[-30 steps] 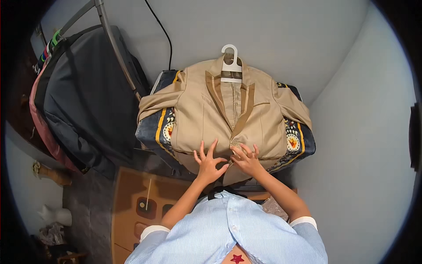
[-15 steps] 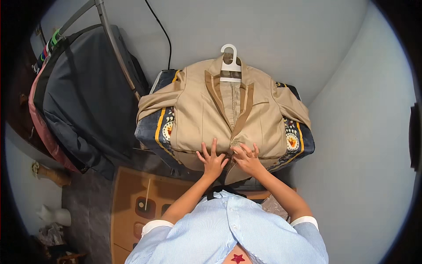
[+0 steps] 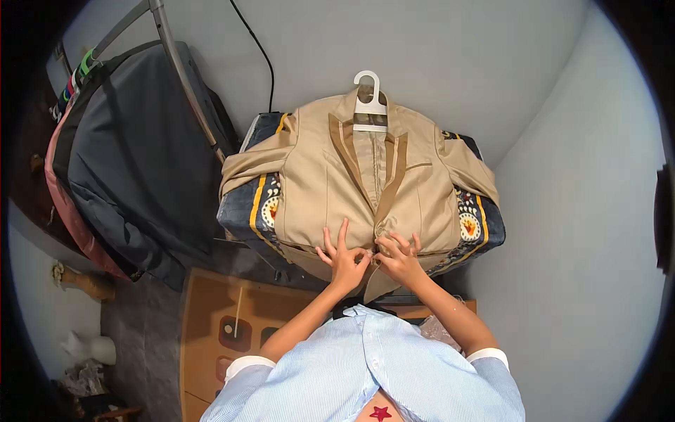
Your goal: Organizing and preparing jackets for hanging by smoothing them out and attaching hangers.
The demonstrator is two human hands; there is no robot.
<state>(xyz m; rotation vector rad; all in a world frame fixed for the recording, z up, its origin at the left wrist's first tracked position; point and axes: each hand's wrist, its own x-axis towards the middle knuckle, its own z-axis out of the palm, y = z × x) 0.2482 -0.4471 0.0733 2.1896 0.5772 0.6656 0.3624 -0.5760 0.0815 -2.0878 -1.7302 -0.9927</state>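
A tan suit jacket (image 3: 309, 190) with brown-edged lapels lies front up, its collar toward the wall. A white hanger (image 3: 370, 105) sits inside the collar, hook outward. At the jacket's lower front, my left hand (image 3: 345, 266) pinches the front edge between thumb and forefinger, its other fingers spread. Right beside it, my right hand (image 3: 401, 261) grips the opposite front edge with its fingertips. A round button (image 3: 380, 231) shows just above my hands. The small spot where the fingertips meet is mostly hidden.
Under the jacket is a table covered by a dark blue patterned cloth (image 3: 470, 224). A garment rack (image 3: 181, 77) with dark clothes (image 3: 133, 162) stands at left. An orange-brown rug (image 3: 211, 323) lies on the floor. A grey wall (image 3: 576, 232) rises at right.
My hands have drawn closer together at the jacket's front edges. The left thumb and forefinger have closed into a pinch, and the right hand has moved slightly down.
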